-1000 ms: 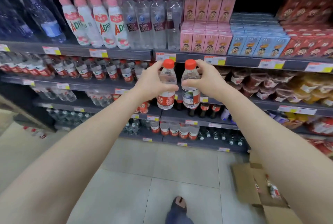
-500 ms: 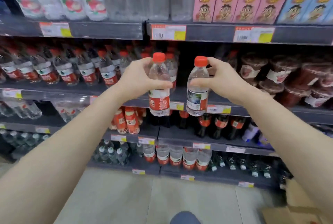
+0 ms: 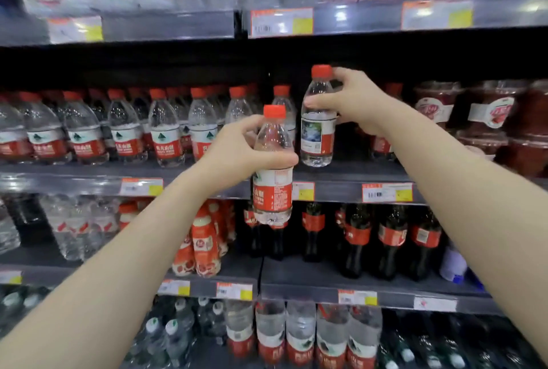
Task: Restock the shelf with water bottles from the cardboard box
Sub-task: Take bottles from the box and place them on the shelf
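**Left bottle** (image 3: 272, 167): clear plastic, red cap, label white above and red below, small print facing the camera. Upright, in the air in front of the shelf (image 3: 370, 174) edge, base hanging down over the tier below. Gripped just above the label by the left hand (image 3: 237, 155), thumb across the front, fingers curled behind.

**Right bottle** (image 3: 316, 131): same kind, clear with a red cap, label turned to show a picture panel over white with a red strip at the side. Upright, higher and further in, over bare board just right of the stocked row (image 3: 163, 131). Base at board level; contact not discernible. Held at the shoulder by the right hand (image 3: 353, 104), thumb on the front above the label, fingers round the back, forefinger up at the cap.

**Row**: matching red-capped bottles, filling the shelf's left part.

**Jars** (image 3: 489, 119): dark red, at the right of the same shelf.

**Cola** (image 3: 385, 235): dark bottles, red labels, one tier down.
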A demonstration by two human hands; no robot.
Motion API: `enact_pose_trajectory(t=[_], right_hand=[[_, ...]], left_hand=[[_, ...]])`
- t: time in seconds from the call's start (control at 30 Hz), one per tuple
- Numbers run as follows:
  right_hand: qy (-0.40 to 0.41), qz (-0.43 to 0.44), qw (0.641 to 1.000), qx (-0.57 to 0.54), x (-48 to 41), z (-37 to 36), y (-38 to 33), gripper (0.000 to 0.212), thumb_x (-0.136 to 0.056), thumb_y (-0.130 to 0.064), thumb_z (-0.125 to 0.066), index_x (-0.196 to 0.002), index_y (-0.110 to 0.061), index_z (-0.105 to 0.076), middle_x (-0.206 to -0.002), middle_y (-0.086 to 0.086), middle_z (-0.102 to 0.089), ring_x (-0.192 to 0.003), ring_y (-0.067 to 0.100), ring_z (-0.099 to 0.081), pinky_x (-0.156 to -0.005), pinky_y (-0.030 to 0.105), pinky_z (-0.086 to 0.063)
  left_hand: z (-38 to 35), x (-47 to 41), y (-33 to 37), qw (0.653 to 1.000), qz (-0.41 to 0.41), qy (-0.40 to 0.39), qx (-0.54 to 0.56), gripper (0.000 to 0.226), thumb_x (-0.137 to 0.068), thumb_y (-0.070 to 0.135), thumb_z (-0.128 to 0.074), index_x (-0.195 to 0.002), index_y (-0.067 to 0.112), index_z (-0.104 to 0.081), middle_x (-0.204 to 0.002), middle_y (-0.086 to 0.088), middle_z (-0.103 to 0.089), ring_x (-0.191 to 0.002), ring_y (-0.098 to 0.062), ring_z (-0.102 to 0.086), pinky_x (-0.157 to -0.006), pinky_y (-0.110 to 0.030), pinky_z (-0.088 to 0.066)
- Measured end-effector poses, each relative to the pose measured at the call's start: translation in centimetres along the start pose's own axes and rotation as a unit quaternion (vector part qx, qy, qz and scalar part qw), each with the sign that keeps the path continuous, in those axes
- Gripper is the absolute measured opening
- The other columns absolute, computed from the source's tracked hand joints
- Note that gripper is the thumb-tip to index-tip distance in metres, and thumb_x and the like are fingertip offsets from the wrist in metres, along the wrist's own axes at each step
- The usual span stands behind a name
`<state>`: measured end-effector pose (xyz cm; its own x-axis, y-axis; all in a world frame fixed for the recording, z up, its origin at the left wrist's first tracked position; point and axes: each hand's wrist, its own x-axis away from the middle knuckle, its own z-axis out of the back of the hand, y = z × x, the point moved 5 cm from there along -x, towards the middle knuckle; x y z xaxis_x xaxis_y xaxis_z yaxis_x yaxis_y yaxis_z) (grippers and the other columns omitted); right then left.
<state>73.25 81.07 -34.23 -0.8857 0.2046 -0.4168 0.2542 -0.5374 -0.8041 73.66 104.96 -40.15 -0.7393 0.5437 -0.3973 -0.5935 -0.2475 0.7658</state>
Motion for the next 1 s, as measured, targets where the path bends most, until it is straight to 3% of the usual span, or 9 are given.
enact_pose_trajectory(t=[0.07,0.1,0.2,0.33,0.5,0.67,0.8,0.87,1.0], right_hand=[[0.000,-0.023,1.000,0.011,-1.6,-0.5,0.9,0.078,-0.073,-0.027,-0.092,-0.141,-0.017,-0.055,-0.114,0.005,-0.072,-0.095,0.021,-0.075,-0.075,0.042,-0.064],[-0.001,-0.031,0.999,0.013,-2.4,-0.8,1.5,0.078,-0.072,-0.026,-0.092,-0.141,-0.017,-0.054,-0.114,0.004,-0.072,-0.096,0.020,-0.074,-0.075,0.041,-0.064],[-0.010,-0.044,0.999,0.013,-3.9,-1.4,3.4,0.063,-0.076,-0.016,-0.089,-0.132,-0.020,-0.061,-0.112,0.004,-0.073,-0.102,0.021,-0.071,-0.081,0.038,-0.061],[-0.005,-0.053,0.999,0.002,-5.4,-1.9,5.5,0.063,-0.077,-0.014,-0.088,-0.134,-0.018,-0.061,-0.116,0.004,-0.072,-0.107,0.019,-0.070,-0.091,0.036,-0.059],[0.010,-0.071,0.997,-0.029,-6.7,-1.5,7.2,0.063,-0.079,-0.019,-0.086,-0.135,-0.029,-0.059,-0.121,0.003,-0.071,-0.112,0.022,-0.068,-0.102,0.050,-0.053],[-0.017,-0.115,0.993,-0.017,-6.4,-1.6,8.5,0.072,-0.080,-0.014,-0.086,-0.139,-0.029,-0.048,-0.118,0.000,-0.069,-0.106,0.020,-0.068,-0.094,0.046,-0.055],[0.013,-0.108,0.994,-0.022,-6.5,-1.6,9.8,0.070,-0.074,-0.009,-0.090,-0.126,-0.025,-0.045,-0.107,0.001,-0.070,-0.093,0.016,-0.069,-0.071,0.032,-0.056],[0.025,-0.105,0.994,-0.031,-7.0,-1.6,10.2,0.068,-0.075,-0.009,-0.089,-0.125,-0.022,-0.044,-0.103,-0.002,-0.068,-0.092,0.014,-0.068,-0.068,0.027,-0.052],[0.017,-0.108,0.992,-0.055,-7.9,-1.7,11.3,0.082,-0.078,-0.011,-0.087,-0.148,-0.024,-0.046,-0.100,-0.005,-0.071,-0.086,0.012,-0.069,-0.073,0.031,-0.054]], left_hand=[[0.4,-0.4,-0.2,1.000,0.001,-0.020,0.012,0.056,-0.074,0.035,-0.094,-0.117,0.051,-0.062,-0.098,0.034,-0.065,-0.097,0.010,-0.064,-0.082,-0.014,-0.046],[0.4,-0.8,-0.1,1.000,-0.001,-0.025,0.012,0.056,-0.074,0.033,-0.094,-0.116,0.049,-0.061,-0.099,0.033,-0.063,-0.100,0.008,-0.064,-0.082,-0.012,-0.045],[0.6,-1.7,-0.2,0.999,-0.023,-0.032,0.011,0.048,-0.078,0.019,-0.092,-0.093,0.048,-0.057,-0.075,0.039,-0.070,-0.084,0.022,-0.065,-0.063,0.001,-0.046],[0.8,-2.2,-1.5,0.998,-0.046,0.000,0.045,0.047,-0.077,0.018,-0.093,-0.114,0.037,-0.070,-0.103,0.019,-0.080,-0.096,0.002,-0.074,-0.071,-0.010,-0.055],[0.5,-2.5,-2.2,0.998,-0.050,-0.014,0.028,0.050,-0.075,0.022,-0.094,-0.117,0.037,-0.071,-0.105,0.013,-0.080,-0.098,-0.003,-0.075,-0.074,-0.017,-0.059],[0.2,-2.9,-2.8,0.998,-0.045,-0.005,0.035,0.051,-0.075,0.023,-0.095,-0.118,0.038,-0.070,-0.107,0.008,-0.081,-0.101,-0.011,-0.077,-0.089,-0.038,-0.062],[-0.1,-3.2,-3.0,0.998,-0.051,-0.003,0.026,0.057,-0.074,0.025,-0.095,-0.122,0.041,-0.069,-0.110,0.010,-0.080,-0.102,-0.010,-0.076,-0.092,-0.041,-0.062],[-0.2,-3.3,-3.1,0.998,-0.053,0.006,0.023,0.056,-0.074,0.025,-0.095,-0.121,0.041,-0.069,-0.109,0.010,-0.080,-0.102,-0.010,-0.076,-0.092,-0.040,-0.062],[-0.2,-3.8,-3.4,0.998,-0.051,0.018,0.041,0.051,-0.073,0.022,-0.095,-0.117,0.032,-0.071,-0.106,0.003,-0.080,-0.098,-0.016,-0.077,-0.091,-0.046,-0.062]])
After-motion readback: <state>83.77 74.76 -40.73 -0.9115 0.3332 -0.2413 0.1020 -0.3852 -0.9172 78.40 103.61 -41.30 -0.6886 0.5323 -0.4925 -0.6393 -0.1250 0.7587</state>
